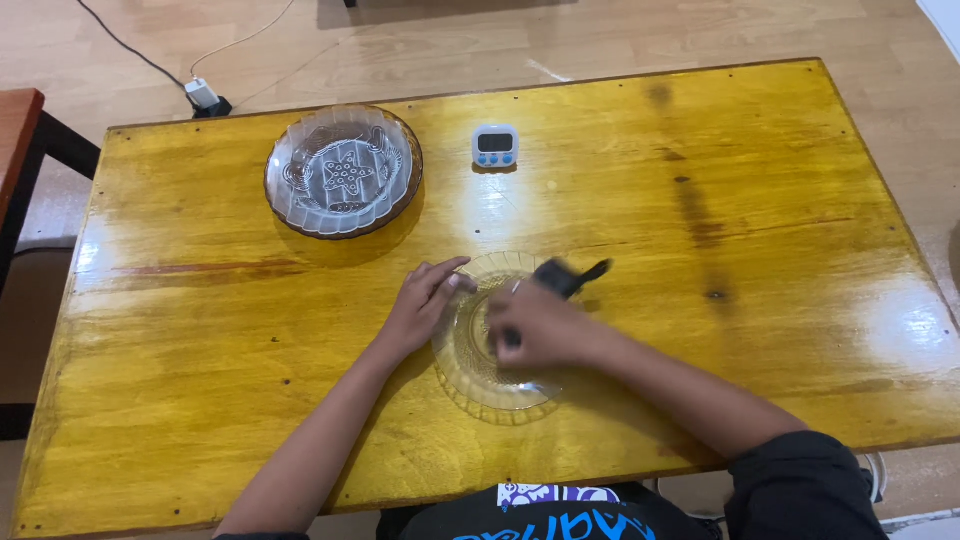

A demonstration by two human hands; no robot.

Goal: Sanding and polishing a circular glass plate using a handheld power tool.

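At the lower middle of the frame, the right hand lies over a clear glass dish, its fingers curled around a dark brush-like tool whose end sticks out past the dish's upper right rim. The hand is blurred, so the exact grip on the tool cannot be told. The left hand rests on the dish's upper left rim, fingers stretched out and loosely spread, holding nothing but steadying the glass. The dish itself is shallow with a patterned, scalloped edge; what can be seen of its inside, around the hands, shows nothing in it.

Toward the upper left of the frame sits a second, larger glass bowl, round, with a star-shaped pattern pressed into its bottom and a brownish rim. It is well apart from the hands. Just right of it, near the upper middle, stands a small white digital timer with blue buttons.

All of this rests on a glossy yellow wooden table with dark stains and bright glare spots. Beyond its far edge is a pale wood floor, where a white plug adapter with trailing cables lies at the upper left. A reddish piece of furniture shows at the left edge.
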